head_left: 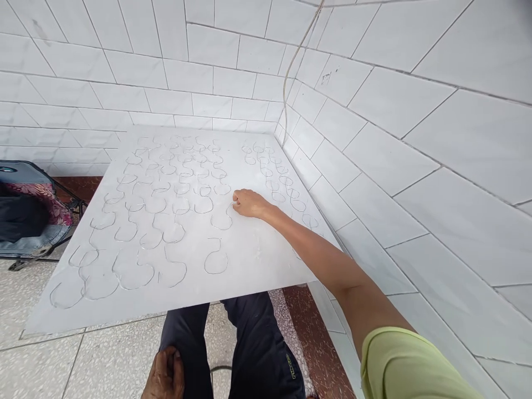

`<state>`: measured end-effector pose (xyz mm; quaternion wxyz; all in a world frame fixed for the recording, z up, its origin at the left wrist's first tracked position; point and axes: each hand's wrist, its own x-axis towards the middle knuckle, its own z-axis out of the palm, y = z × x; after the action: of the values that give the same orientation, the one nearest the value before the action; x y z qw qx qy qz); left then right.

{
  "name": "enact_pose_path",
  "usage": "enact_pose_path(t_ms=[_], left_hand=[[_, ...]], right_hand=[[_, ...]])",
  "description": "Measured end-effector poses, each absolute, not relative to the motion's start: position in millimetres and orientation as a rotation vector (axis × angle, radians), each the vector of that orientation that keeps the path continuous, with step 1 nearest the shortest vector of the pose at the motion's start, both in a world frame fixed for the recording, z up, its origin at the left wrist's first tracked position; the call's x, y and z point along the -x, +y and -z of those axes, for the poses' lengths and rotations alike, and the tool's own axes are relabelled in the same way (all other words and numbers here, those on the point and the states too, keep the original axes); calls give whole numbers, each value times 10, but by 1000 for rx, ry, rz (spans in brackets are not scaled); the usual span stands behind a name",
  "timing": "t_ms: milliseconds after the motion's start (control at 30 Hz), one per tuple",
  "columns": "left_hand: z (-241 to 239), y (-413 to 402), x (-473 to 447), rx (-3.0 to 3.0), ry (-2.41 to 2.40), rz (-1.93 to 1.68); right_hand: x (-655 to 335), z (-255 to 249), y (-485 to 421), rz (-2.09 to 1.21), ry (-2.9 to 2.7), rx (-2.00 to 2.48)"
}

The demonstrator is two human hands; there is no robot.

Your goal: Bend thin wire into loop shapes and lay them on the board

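My right hand (249, 203) reaches over the white board (245, 255). Its thumb and fingertips are pinched at the upper end of a thin bent wire piece (221, 229), whose round loop lies against the board. Many similar curved wire pieces (216, 273), shaped like hooks or question marks, lie spread in rough rows from the near left to the far edge. My left hand (164, 374) rests low by my left thigh with its fingers curled in; whatever is inside them, if anything, is hidden.
White tiled walls (394, 155) border the board at the back and right. A thin cable (286, 83) hangs down in the corner. On the left stands a folding chair (29, 216) with dark cloth on it. My legs (261, 349) are under the board's near edge.
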<state>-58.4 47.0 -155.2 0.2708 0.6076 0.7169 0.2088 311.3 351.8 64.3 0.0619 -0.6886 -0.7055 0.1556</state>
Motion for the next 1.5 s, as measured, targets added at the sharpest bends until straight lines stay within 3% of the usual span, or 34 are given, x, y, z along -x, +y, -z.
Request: enact_pose_path(t_ms=[300, 500, 600, 800, 933, 1233, 1500], left_hand=[[1588, 476, 613, -1710, 1922, -608], [1485, 515, 630, -1606, 1871, -687], [1082, 502, 488, -1493, 1739, -826], [-196, 544, -91, -1327, 1401, -1023], [-625, 667, -311, -1331, 1214, -1303], [-664, 469, -399, -1086, 1122, -1298], [-557, 393, -487, -609, 946, -1028]], right_hand=[[-3088, -505, 3362, -436, -2067, 1941], [-3164, -697, 2891, -468, -1820, 1829], [-3150, -884, 2498, -525, -1666, 1768], [-2852, -1046, 1576, -755, -1342, 1466], [-2543, -991, 1019, -970, -1279, 1379], [-2377, -680, 468, -1464, -938, 924], [-2166, -289, 249, -1408, -974, 763]])
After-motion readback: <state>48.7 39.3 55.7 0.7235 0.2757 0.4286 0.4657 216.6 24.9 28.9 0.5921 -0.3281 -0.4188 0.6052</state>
